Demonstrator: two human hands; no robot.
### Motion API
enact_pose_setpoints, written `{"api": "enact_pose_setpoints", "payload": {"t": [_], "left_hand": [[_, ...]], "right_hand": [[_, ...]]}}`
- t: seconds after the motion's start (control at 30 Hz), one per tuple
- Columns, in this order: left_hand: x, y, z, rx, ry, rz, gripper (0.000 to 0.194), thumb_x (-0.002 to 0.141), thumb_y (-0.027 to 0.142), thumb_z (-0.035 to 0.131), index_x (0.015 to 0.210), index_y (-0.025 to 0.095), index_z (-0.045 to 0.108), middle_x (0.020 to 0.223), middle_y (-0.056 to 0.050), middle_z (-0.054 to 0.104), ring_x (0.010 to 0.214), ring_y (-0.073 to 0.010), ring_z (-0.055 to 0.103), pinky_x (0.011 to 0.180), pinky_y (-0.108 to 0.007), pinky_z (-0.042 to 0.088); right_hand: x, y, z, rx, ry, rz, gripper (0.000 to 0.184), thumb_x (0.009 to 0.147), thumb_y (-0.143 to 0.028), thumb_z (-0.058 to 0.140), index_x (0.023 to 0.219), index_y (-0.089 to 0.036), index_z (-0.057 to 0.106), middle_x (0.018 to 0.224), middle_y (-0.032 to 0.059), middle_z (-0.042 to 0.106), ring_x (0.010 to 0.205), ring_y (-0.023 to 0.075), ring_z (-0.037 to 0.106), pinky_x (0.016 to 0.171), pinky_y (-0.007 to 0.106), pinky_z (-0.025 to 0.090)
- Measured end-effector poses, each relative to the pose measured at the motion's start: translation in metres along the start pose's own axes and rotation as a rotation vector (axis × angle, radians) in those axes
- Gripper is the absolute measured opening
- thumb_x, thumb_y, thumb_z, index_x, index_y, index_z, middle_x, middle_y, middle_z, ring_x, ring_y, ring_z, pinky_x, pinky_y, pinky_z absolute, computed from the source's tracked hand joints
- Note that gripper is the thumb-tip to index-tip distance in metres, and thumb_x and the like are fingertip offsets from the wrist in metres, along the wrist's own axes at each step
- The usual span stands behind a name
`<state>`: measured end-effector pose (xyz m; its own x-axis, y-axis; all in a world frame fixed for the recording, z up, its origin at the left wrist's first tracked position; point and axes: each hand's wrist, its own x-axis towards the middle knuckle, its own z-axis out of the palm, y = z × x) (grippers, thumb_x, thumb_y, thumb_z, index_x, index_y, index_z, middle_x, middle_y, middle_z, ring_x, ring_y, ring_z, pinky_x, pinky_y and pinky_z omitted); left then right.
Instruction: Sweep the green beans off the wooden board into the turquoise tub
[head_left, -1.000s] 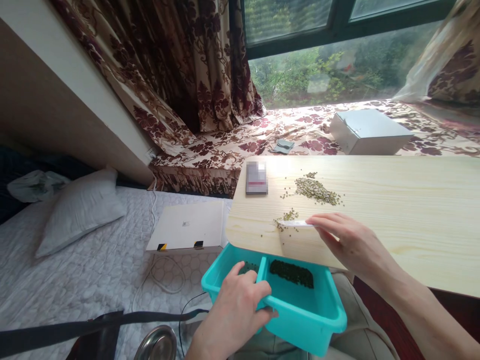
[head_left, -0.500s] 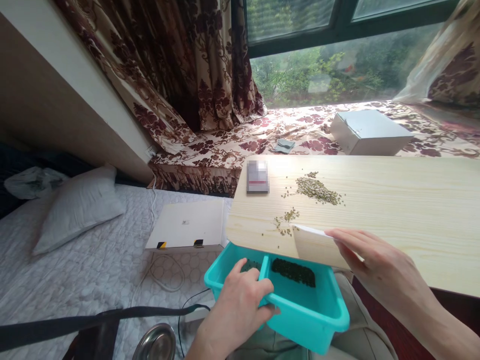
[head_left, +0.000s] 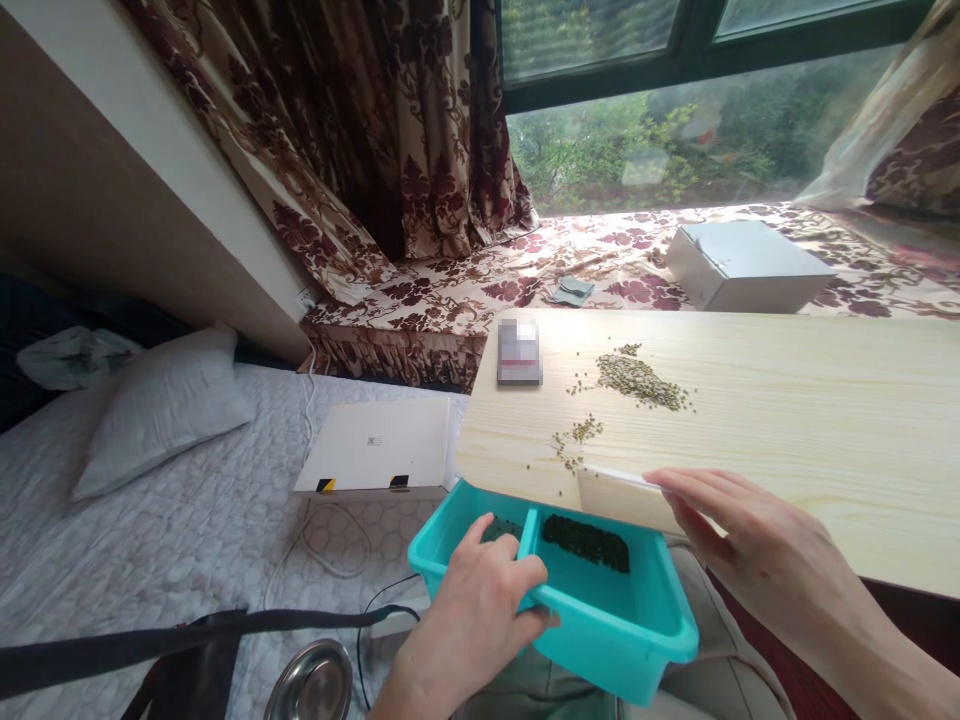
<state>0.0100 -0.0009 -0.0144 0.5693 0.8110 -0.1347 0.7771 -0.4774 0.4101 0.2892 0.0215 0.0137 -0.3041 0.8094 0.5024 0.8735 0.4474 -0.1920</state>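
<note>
My left hand is closed over the near rim of a turquoise two-compartment bin, held just below the table's front edge. Dark green grains lie in its right compartment; my fingers partly cover some in the left one. My right hand pinches a thin white card, which stands on edge on the tabletop near the front. Just beyond the card's left end are scattered small greenish grains. A larger patch of greenish grains is spread farther back.
On the pale wooden table lies a small blurred box. A white box and a grey cloth rest on the window ledge. To the left, the bed bears a flat white box, a pillow and a metal bowl.
The white card in my right hand has slid slightly left and toward the table's front edge. My left hand and the bin stay in place. The view has shifted a little.
</note>
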Motion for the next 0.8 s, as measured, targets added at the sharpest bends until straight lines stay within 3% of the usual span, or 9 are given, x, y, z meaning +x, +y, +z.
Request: {"api": "enact_pose_setpoints", "payload": {"t": [0.2,0.47,0.8], "left_hand": [[0.000,0.002,0.000,0.011,-0.013,-0.020,0.023,0.080,0.036,0.088,0.086,0.022,0.071,0.079,0.002,0.061,0.084,-0.0195,0.066,0.117,-0.051,0.038],[0.000,-0.001,0.005,0.009,0.004,-0.017,0.026,0.079,0.039,0.089,0.084,0.023,0.070,0.078,0.003,0.061,0.083,-0.0195,0.066,0.116,-0.051,0.039],[0.002,-0.002,0.010,-0.009,0.016,-0.033,0.027,0.077,0.040,0.090,0.085,0.023,0.071,0.078,0.003,0.061,0.083,-0.0205,0.066,0.114,-0.053,0.039]], "right_hand": [[0.007,-0.004,0.003,0.005,0.003,-0.017,0.030,0.099,-0.026,0.045,0.103,-0.025,0.075,0.097,0.0052,0.080,0.081,0.0205,0.076,0.062,0.030,0.057],[0.003,-0.010,-0.010,0.029,-0.005,-0.063,0.027,0.099,-0.030,0.048,0.102,-0.027,0.075,0.097,0.0037,0.080,0.077,0.0186,0.075,0.060,0.027,0.057],[0.013,-0.014,0.003,0.112,-0.054,-0.066,0.031,0.097,-0.024,0.046,0.101,-0.028,0.077,0.096,0.0045,0.081,0.078,0.0191,0.075,0.061,0.029,0.060]]}}
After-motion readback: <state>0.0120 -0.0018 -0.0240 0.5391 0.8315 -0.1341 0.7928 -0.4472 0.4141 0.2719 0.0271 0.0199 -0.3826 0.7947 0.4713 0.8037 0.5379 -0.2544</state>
